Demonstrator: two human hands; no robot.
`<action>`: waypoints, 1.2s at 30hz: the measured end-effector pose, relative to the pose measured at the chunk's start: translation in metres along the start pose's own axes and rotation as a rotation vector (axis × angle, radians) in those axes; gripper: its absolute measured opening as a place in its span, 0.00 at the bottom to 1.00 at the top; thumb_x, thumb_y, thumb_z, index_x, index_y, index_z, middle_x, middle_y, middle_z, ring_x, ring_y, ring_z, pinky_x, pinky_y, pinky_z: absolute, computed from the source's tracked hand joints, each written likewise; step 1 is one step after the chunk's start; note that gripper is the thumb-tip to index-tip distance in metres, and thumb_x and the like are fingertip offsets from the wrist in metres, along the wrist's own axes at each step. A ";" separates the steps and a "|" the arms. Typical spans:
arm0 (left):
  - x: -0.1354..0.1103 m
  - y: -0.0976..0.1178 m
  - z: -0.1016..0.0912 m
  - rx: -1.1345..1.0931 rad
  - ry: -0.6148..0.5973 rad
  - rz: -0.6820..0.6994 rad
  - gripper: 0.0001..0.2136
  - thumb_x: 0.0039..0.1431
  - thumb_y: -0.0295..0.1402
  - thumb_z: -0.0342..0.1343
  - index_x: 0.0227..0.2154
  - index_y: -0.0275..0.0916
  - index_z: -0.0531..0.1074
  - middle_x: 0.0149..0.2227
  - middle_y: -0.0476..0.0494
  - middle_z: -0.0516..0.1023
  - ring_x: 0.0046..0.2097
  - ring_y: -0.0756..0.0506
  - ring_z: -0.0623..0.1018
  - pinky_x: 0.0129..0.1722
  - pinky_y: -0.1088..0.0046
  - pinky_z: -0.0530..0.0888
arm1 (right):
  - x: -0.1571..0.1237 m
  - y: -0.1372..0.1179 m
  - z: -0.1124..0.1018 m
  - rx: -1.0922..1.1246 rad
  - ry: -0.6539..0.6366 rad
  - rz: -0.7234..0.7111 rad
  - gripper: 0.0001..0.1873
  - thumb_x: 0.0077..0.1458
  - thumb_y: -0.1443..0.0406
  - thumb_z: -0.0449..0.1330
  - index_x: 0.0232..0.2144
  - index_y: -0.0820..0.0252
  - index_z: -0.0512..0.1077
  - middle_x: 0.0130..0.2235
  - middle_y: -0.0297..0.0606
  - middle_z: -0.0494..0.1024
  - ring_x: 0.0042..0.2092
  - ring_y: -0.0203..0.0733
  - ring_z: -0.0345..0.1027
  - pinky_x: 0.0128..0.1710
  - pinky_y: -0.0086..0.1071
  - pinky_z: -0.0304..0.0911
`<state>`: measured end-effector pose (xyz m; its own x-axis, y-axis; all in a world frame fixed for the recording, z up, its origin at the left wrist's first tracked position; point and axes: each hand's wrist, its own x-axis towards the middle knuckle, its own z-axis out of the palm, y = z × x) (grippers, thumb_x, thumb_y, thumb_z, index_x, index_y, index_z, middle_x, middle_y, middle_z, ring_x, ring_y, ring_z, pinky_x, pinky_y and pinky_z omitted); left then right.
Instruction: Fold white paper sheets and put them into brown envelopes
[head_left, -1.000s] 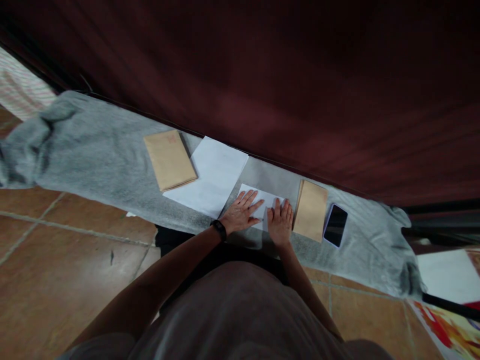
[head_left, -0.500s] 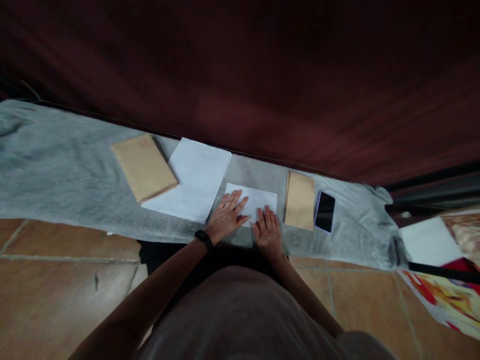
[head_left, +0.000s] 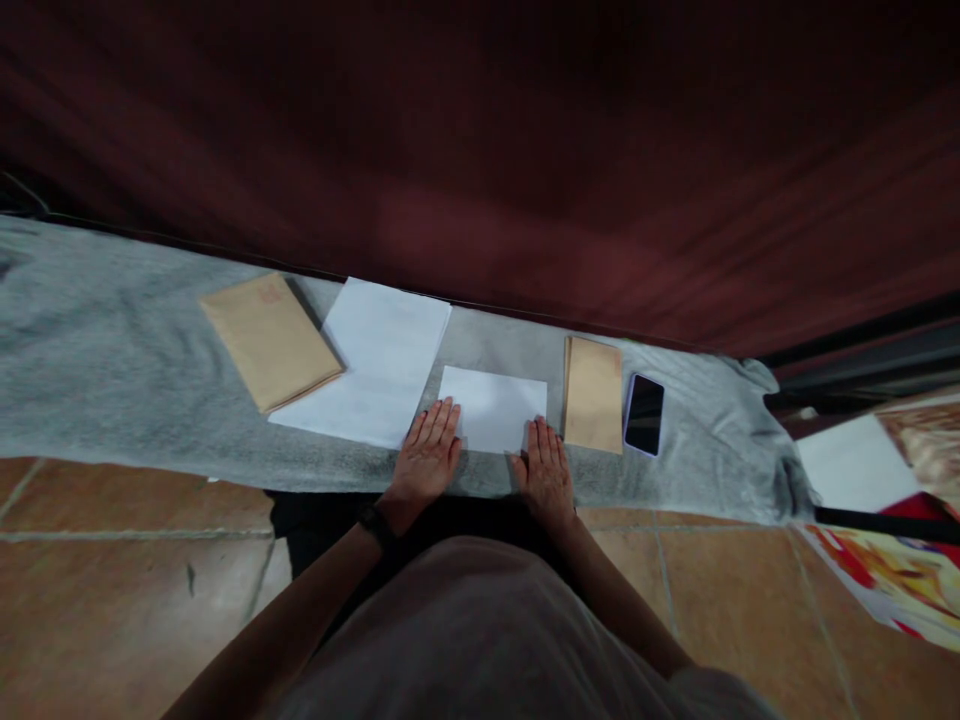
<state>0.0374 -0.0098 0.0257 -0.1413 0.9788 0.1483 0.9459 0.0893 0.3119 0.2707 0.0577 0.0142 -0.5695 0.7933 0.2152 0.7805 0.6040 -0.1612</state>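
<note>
A small folded white paper lies on a grey cloth spread over the floor. My left hand rests flat with fingers stretched out at the paper's near left corner. My right hand lies flat at its near right corner, fingertips touching the edge. A black band sits on my left wrist. Left of the folded paper lies a larger white sheet, partly under a brown envelope. A second brown envelope lies just right of the folded paper.
A dark phone lies beside the right envelope. A dark red curtain hangs behind the cloth. Terracotta floor tiles lie in front. White paper and a colourful printed sheet sit at the right.
Both hands slid back toward me, from on top of the folded paper to its near corners. The camera view shifted, so everything sits further left in the picture.
</note>
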 end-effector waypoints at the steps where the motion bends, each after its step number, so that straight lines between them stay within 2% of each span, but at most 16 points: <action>1: -0.003 0.002 0.000 0.010 0.009 -0.015 0.28 0.72 0.36 0.40 0.71 0.33 0.52 0.72 0.35 0.56 0.73 0.39 0.55 0.71 0.52 0.56 | 0.000 0.000 0.000 -0.002 0.001 0.001 0.37 0.72 0.54 0.47 0.73 0.70 0.45 0.72 0.56 0.54 0.71 0.56 0.51 0.68 0.51 0.52; 4: -0.010 0.014 -0.001 0.027 0.017 0.008 0.28 0.72 0.36 0.42 0.71 0.32 0.52 0.72 0.34 0.53 0.74 0.38 0.53 0.72 0.53 0.55 | 0.000 -0.001 -0.001 -0.001 0.016 -0.003 0.36 0.72 0.54 0.47 0.73 0.70 0.46 0.71 0.56 0.54 0.71 0.57 0.51 0.68 0.51 0.53; 7: -0.013 0.029 0.002 0.008 -0.045 0.149 0.27 0.71 0.38 0.45 0.71 0.40 0.55 0.73 0.41 0.53 0.74 0.39 0.51 0.72 0.53 0.54 | 0.000 -0.001 -0.001 0.007 0.037 -0.012 0.36 0.72 0.55 0.48 0.73 0.69 0.45 0.72 0.56 0.54 0.71 0.57 0.51 0.68 0.52 0.53; 9: -0.014 0.035 0.005 0.005 -0.066 0.193 0.27 0.71 0.41 0.47 0.70 0.43 0.56 0.72 0.42 0.55 0.73 0.38 0.53 0.72 0.52 0.55 | 0.000 -0.001 -0.001 0.004 0.046 -0.016 0.36 0.72 0.55 0.48 0.73 0.69 0.45 0.72 0.56 0.54 0.71 0.56 0.50 0.68 0.51 0.54; 13: -0.020 0.026 0.008 0.021 -0.025 0.170 0.30 0.71 0.44 0.47 0.72 0.40 0.53 0.72 0.37 0.56 0.72 0.38 0.56 0.71 0.53 0.58 | -0.001 0.000 -0.002 -0.004 0.057 -0.018 0.37 0.72 0.55 0.48 0.73 0.70 0.45 0.71 0.57 0.55 0.71 0.56 0.51 0.68 0.51 0.53; 19: -0.035 0.009 0.002 0.014 0.049 0.101 0.35 0.71 0.44 0.47 0.73 0.36 0.43 0.72 0.31 0.55 0.72 0.36 0.57 0.70 0.52 0.60 | -0.001 -0.005 -0.005 0.019 0.062 0.014 0.36 0.72 0.56 0.48 0.73 0.71 0.46 0.71 0.57 0.54 0.72 0.57 0.49 0.68 0.52 0.53; 22: -0.031 0.010 0.004 -0.041 0.067 0.010 0.31 0.72 0.39 0.45 0.73 0.37 0.45 0.73 0.31 0.52 0.72 0.35 0.57 0.68 0.50 0.63 | 0.002 -0.017 -0.006 0.067 0.004 -0.053 0.34 0.72 0.58 0.48 0.72 0.67 0.48 0.72 0.52 0.54 0.73 0.55 0.47 0.69 0.51 0.52; 25: -0.016 0.007 0.009 -0.139 0.087 -0.156 0.28 0.71 0.36 0.44 0.71 0.36 0.51 0.74 0.30 0.49 0.72 0.34 0.57 0.66 0.52 0.67 | 0.003 -0.033 -0.007 0.107 -0.054 -0.172 0.31 0.71 0.58 0.49 0.72 0.60 0.53 0.72 0.46 0.55 0.72 0.51 0.49 0.70 0.50 0.50; 28: 0.003 -0.003 0.013 -0.248 0.111 -0.306 0.27 0.69 0.37 0.47 0.68 0.36 0.57 0.70 0.30 0.60 0.70 0.36 0.64 0.64 0.55 0.70 | 0.003 -0.041 -0.007 0.111 -0.066 -0.201 0.30 0.71 0.58 0.51 0.71 0.57 0.56 0.72 0.45 0.56 0.72 0.50 0.51 0.71 0.51 0.49; 32: 0.022 -0.017 0.008 -0.463 0.125 -0.465 0.26 0.64 0.39 0.53 0.63 0.35 0.64 0.55 0.32 0.77 0.55 0.37 0.78 0.53 0.56 0.78 | 0.003 -0.041 -0.009 0.122 -0.077 -0.195 0.29 0.71 0.58 0.51 0.70 0.57 0.58 0.72 0.46 0.56 0.71 0.50 0.52 0.71 0.51 0.48; 36: 0.033 -0.018 -0.004 -0.752 0.087 -0.624 0.23 0.55 0.37 0.58 0.54 0.36 0.72 0.36 0.43 0.82 0.37 0.42 0.81 0.39 0.64 0.79 | 0.003 -0.037 -0.008 0.161 -0.080 -0.185 0.28 0.70 0.58 0.52 0.68 0.57 0.61 0.71 0.45 0.58 0.71 0.50 0.52 0.71 0.51 0.48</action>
<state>0.0152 0.0203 0.0284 -0.6019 0.7763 -0.1872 0.2657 0.4157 0.8698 0.2422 0.0367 0.0288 -0.7225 0.6677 0.1794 0.6136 0.7388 -0.2787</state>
